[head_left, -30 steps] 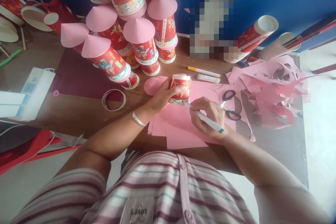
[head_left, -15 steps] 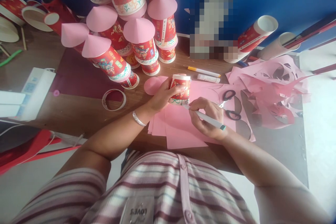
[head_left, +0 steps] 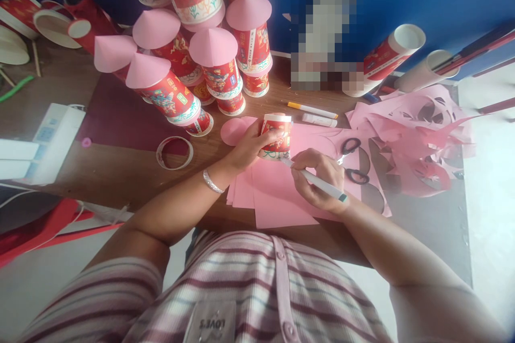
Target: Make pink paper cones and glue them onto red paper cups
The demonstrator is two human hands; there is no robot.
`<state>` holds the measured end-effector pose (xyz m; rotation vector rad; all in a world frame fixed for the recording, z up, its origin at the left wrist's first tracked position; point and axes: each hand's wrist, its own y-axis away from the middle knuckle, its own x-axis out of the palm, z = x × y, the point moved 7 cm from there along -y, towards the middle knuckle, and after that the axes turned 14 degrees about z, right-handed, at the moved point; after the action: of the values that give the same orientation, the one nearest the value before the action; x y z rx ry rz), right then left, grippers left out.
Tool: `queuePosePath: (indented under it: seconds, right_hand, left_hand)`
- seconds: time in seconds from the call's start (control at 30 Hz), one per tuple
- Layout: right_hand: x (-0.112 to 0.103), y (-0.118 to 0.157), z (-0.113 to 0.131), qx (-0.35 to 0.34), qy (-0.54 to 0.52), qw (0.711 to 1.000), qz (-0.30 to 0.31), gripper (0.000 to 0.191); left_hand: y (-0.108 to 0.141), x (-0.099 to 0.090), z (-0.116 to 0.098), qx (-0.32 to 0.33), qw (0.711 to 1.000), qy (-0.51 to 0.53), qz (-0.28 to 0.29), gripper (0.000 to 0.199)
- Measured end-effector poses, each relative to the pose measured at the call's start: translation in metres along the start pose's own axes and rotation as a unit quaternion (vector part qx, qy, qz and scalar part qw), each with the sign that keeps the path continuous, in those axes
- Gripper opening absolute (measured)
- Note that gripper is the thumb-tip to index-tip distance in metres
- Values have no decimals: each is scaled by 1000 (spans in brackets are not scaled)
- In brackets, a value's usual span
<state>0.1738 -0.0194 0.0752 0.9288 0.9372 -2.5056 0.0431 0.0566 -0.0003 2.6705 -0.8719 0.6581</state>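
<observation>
My left hand (head_left: 251, 146) is wrapped round a red paper cup (head_left: 277, 142) with a pale band along its lower edge, where green curly lines show. My right hand (head_left: 317, 179) grips a white marker (head_left: 324, 185) with a dark green end. The marker's tip meets the pale band of the cup, near its lower right. Beneath both hands lie sheets of pink paper (head_left: 277, 209). Just right of my right hand, scissors (head_left: 357, 176) with dark handles rest on the paper.
Red paper cups with pink cone tops (head_left: 213, 48) stand stacked at the back left. A yellow-and-white marker (head_left: 311, 110) and a white marker or tube (head_left: 319, 120) lie behind the cup. Pink paper scraps (head_left: 422, 139) pile at right. A tape roll (head_left: 174, 153) sits left.
My right hand and the marker have shifted very slightly; the marker tip is a little further left along the cup's pale band. My left hand holds the cup almost still.
</observation>
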Motion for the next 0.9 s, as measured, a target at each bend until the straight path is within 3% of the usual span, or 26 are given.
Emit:
queuePosePath:
  seconds: [0.3, 0.7, 0.9]
  right_hand:
    - [0, -1, 3, -29, 42, 999, 2, 19]
    - [0, 2, -1, -37, 35, 999, -17, 25]
    - [-3, 2, 1, -54, 21, 998, -25, 26]
  left_hand:
    - [0, 1, -1, 7, 1000, 0, 11, 30]
    - [-1, -1, 0, 10, 1000, -3, 6, 32]
    - [-1, 1, -2, 21, 999, 3, 30, 26]
